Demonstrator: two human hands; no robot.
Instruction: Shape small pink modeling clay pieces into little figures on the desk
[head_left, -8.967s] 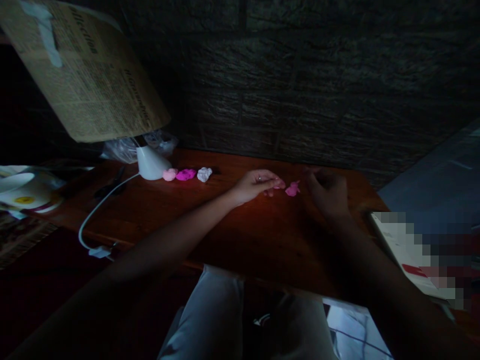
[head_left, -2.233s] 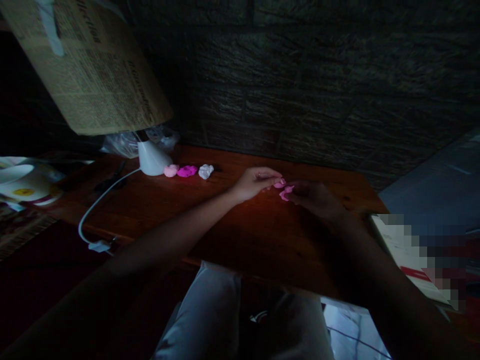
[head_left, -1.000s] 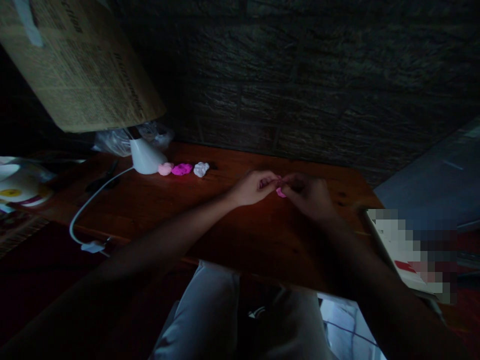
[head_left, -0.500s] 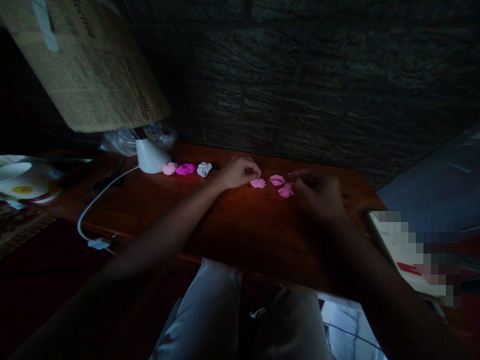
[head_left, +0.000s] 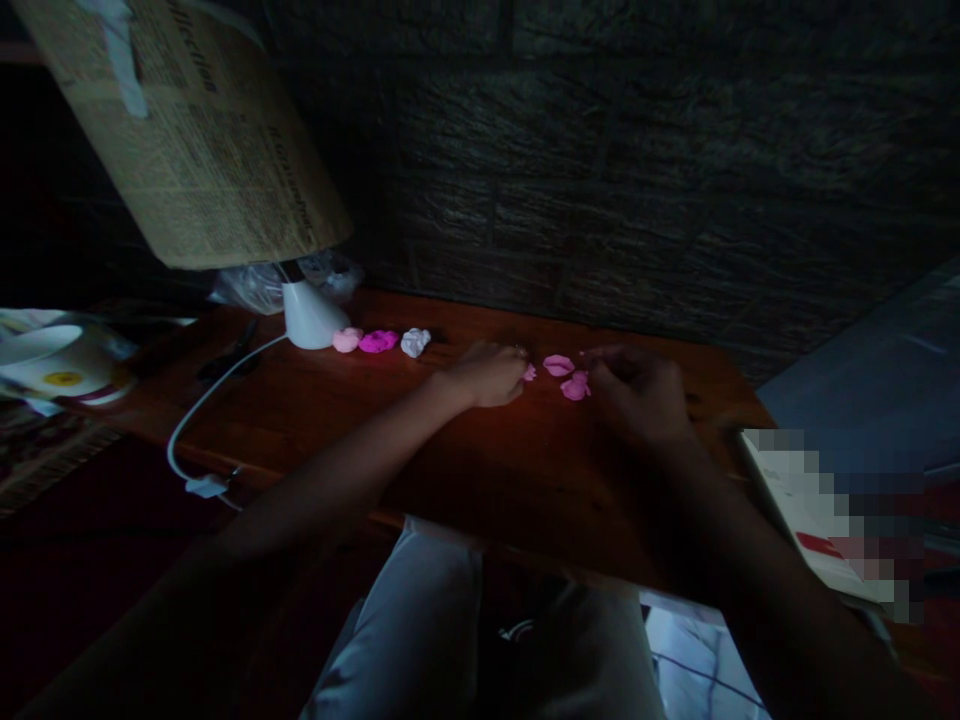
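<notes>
Left hand curls over pink clay piece; grip hidden, can't tell. Right hand: fingertips together, hold unclear. Between them on wooden table, flat pink piece and knobbly pink lump, presumably for easy reach. Magenta lump near lamp base, likely parked aside.

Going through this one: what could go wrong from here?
The left hand is over a partly hidden pink piece; if it is soft, fingers might dent it.
A pink oval piece and a lumpier pink piece lie close together by the right hand, so a slip might knock them.
The white cord from the lamp droops off the wooden table near the left forearm; a snag might tug the lamp.
</notes>
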